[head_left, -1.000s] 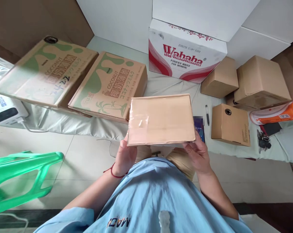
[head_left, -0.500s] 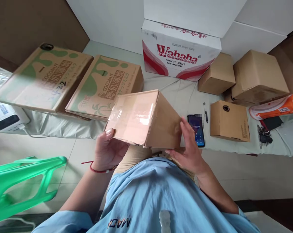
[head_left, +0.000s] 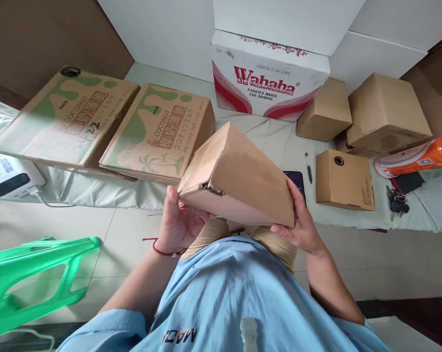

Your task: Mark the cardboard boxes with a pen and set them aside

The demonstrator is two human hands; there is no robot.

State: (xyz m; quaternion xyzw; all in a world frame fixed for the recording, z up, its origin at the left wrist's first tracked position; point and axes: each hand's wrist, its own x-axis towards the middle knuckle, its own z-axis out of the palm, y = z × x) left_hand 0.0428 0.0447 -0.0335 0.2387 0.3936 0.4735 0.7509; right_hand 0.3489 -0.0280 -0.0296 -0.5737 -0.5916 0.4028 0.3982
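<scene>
A brown cardboard box is held up in front of my body, tilted, with one corner toward me that looks torn and dark. My left hand grips its left end, thumb on the near edge and fingers underneath. On the right end, my right hand has its fingers against the side and its thumb below. Clear tape shines on the box's left face. Behind the box, a phone lies partly hidden on the covered table, and a black pen is beside it.
Two coconut cartons stand at the left. At the back is a white Wahaha carton. Right of it are brown boxes, a small box, an orange bottle and keys. A green stool is lower left.
The held box has turned and tipped so that its underside shows more. Both hands have shifted right with it, and the box now covers more of the phone.
</scene>
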